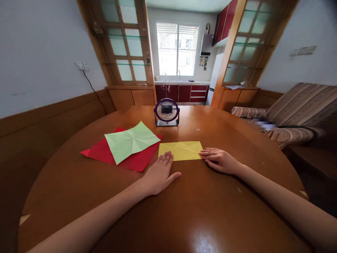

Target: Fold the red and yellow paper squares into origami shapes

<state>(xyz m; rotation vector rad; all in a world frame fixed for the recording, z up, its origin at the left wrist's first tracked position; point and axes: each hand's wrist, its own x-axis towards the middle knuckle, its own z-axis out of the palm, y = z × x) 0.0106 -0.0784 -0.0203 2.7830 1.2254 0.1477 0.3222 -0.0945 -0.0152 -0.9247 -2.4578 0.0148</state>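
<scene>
A yellow sheet of paper (181, 150), folded into a wide rectangle with creases showing, lies on the wooden table. My left hand (160, 175) rests flat with its fingertips on the paper's lower left corner and its thumb spread away. At the right edge of the paper, my right hand (222, 161) touches it with outstretched fingertips, the thumb lying lower and apart from them. To the left, a creased light green sheet (131, 140) lies partly over a red sheet (137, 161).
Beyond the papers, a small purple desk fan (166, 110) stands on the round brown table (200, 203). A small white scrap (198, 129) lies right of the fan. A striped armchair (302, 109) stands at the right, past the table's edge.
</scene>
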